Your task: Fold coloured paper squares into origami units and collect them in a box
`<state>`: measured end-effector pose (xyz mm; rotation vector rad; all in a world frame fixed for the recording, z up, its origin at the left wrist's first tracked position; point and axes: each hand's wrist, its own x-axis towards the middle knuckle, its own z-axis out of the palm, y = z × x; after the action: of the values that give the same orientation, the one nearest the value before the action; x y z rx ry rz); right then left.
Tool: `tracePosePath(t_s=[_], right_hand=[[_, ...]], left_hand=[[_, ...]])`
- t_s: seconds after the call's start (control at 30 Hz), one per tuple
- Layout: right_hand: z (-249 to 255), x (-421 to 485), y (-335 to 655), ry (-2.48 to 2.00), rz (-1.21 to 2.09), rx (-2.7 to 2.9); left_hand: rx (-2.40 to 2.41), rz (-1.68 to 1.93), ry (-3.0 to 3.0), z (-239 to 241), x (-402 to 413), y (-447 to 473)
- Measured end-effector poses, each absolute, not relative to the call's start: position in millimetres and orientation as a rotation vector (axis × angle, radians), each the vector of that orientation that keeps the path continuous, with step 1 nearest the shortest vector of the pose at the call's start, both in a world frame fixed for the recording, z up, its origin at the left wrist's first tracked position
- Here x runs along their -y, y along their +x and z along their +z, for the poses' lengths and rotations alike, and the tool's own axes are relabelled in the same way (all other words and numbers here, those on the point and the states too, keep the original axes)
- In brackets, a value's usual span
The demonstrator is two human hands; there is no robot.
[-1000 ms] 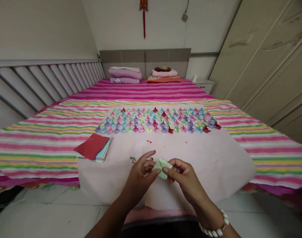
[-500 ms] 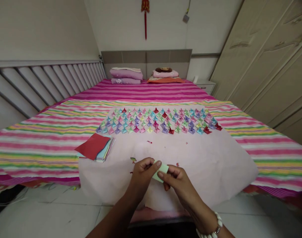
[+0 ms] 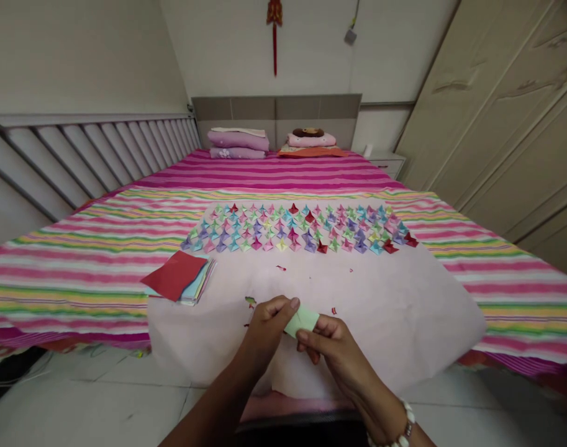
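Note:
A small light green square of folded paper [image 3: 302, 319] is held up between my two hands, above a large pale pink sheet [image 3: 385, 310]. My left hand [image 3: 267, 323] pinches its left corner with thumb and fingers. From the other side, my right hand [image 3: 327, 337] grips the lower right edge, thumb on top. Thin crease lines show on the paper's face. Beyond the hands, several rows of small folded paper pieces [image 3: 292, 239] in many colours cover the far part of the sheet.
A stack of coloured paper squares, topped by a red sheet [image 3: 176, 275], lies at the left edge. Small red scraps [image 3: 333, 310] and a green scrap [image 3: 250, 300] are scattered near my hands. The striped bed [image 3: 69, 261] spreads around; a slatted rail [image 3: 101, 155] runs along the left.
My left thumb has drawn back to the paper's left corner, and my right thumb has shifted slightly down, so more of the green paper shows.

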<state>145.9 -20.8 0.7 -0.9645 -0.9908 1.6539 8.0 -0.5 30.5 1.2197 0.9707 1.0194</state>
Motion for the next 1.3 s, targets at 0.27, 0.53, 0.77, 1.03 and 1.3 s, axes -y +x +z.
tracePosePath(t_s=[0.27,0.53,0.77,1.03,1.3], right_hand=[[-1,20,148,-1.022,1.543,0.899],[-2,22,143,-1.053,1.524,1.006],[5,20,153,-1.003,1.409,1.008],[4,20,155,-0.997,1.385,1.012],[4,19,156,-0.989,1.408,0.94]], left_hand=[[-0.93,1.122,1.176,13,0,2],[-0.957,1.117,1.218,20,2,3],[-0.98,1.038,1.209,24,1,-3],[-0.868,0.958,1.225,24,4,-4],[-0.914,0.923,1.154,18,5,-12]])
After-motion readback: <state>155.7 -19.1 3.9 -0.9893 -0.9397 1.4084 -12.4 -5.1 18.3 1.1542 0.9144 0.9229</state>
